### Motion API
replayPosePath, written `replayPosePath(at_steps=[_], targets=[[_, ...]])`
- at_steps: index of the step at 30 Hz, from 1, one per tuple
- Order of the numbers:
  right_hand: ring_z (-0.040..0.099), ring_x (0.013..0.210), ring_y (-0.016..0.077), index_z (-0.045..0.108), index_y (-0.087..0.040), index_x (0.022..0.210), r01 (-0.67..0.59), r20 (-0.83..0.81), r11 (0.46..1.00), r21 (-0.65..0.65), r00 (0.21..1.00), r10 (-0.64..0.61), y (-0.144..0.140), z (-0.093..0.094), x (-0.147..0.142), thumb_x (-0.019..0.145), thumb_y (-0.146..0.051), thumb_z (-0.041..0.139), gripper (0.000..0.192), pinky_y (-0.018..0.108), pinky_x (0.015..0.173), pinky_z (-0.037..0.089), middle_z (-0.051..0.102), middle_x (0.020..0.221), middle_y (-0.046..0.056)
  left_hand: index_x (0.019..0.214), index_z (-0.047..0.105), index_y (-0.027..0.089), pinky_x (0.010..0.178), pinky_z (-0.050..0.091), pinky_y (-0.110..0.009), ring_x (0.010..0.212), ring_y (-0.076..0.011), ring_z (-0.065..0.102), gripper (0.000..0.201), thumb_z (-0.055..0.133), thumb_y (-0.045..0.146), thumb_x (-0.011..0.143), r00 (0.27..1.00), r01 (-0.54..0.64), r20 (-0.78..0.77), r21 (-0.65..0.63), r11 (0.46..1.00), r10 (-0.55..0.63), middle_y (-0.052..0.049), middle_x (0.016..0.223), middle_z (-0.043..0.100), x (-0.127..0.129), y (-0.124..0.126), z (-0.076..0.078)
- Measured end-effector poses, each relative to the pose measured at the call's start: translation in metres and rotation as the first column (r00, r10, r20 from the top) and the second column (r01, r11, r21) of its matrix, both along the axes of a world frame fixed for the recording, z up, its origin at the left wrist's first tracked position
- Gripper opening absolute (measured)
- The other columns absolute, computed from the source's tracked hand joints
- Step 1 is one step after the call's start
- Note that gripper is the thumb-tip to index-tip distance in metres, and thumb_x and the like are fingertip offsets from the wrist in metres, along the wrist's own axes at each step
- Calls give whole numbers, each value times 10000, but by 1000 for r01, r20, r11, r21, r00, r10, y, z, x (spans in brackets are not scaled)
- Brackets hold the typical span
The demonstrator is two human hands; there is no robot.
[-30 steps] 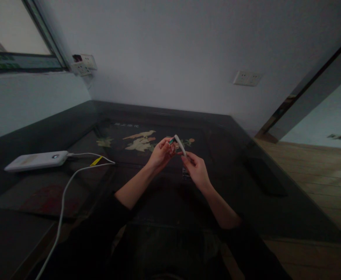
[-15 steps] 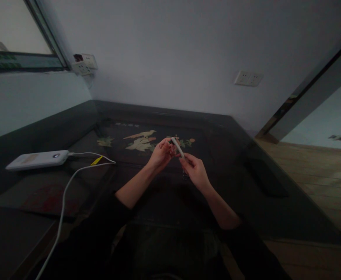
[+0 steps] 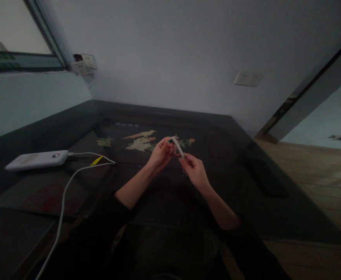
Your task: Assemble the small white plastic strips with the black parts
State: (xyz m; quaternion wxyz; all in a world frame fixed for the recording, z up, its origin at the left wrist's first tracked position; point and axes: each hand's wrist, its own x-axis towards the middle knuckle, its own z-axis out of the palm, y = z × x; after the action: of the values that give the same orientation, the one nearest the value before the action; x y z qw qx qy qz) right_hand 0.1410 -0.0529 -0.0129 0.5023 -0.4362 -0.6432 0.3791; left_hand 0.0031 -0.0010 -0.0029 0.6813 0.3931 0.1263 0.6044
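Over the middle of the dark table, both my hands meet around a slim, pale, stick-like thing [image 3: 178, 147], slanted with its upper end curving toward the left. My right hand [image 3: 194, 170] pinches its lower end between thumb and fingers. My left hand [image 3: 161, 153] is closed at the upper end, its fingertips on a small dark piece [image 3: 171, 141] that is too small to name. Just under my right fingers shows a small dark patterned thing [image 3: 185, 175]; whether it hangs from the hand or lies on the table I cannot tell.
On the left of the table [image 3: 231, 140] lies a white power bank [image 3: 37, 160] with a white cable [image 3: 62, 202] running toward me, a yellow tag [image 3: 96, 160] on it. A flat black phone-like slab [image 3: 266, 177] lies at right. Wall sockets [image 3: 248, 78] are behind.
My hands stay almost in place. The pale stick has turned very slightly at its upper end, and a little more of the small dark piece shows by my left fingertips.
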Motion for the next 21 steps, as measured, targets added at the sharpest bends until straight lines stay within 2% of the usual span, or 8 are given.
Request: replayPosePath(at_steps=[6,13,17,21], targets=[[379,492,88,665,-135,1018,-93,6,995,-27,996,94,-3,2,-3,828,-400,555,345,219,448,294,458,570,-22,892,626,137,440,325,-191,462,-42,365,507,783,495,570,999,42,3,-13,999,-42,72,524,426,0,-2,3],[346,485,82,660,-122,1010,14,21,1000,5,1000,-14,0,3,0,833,-406,539,356,217,432,253,487,602,-8,902,642,139,554,451,-240,505,-60,402,546,781,524,541,1000,30,-5,-7,1000,-30,72,542,426,0,1,-2],[315,474,76,667,-127,991,63,14,998,12,998,-64,2,3,1,830,-407,546,345,219,428,232,478,604,-13,837,634,136,526,397,-198,498,-46,378,473,777,500,571,1000,8,2,19,1000,-8,65,539,451,0,0,-2],[314,473,78,667,-127,994,79,-8,997,5,997,-79,3,3,3,827,-421,550,358,220,428,236,472,595,-15,877,634,137,489,333,-172,494,-38,370,482,783,482,575,1000,-5,-3,11,1000,5,64,531,459,0,-1,-2]])
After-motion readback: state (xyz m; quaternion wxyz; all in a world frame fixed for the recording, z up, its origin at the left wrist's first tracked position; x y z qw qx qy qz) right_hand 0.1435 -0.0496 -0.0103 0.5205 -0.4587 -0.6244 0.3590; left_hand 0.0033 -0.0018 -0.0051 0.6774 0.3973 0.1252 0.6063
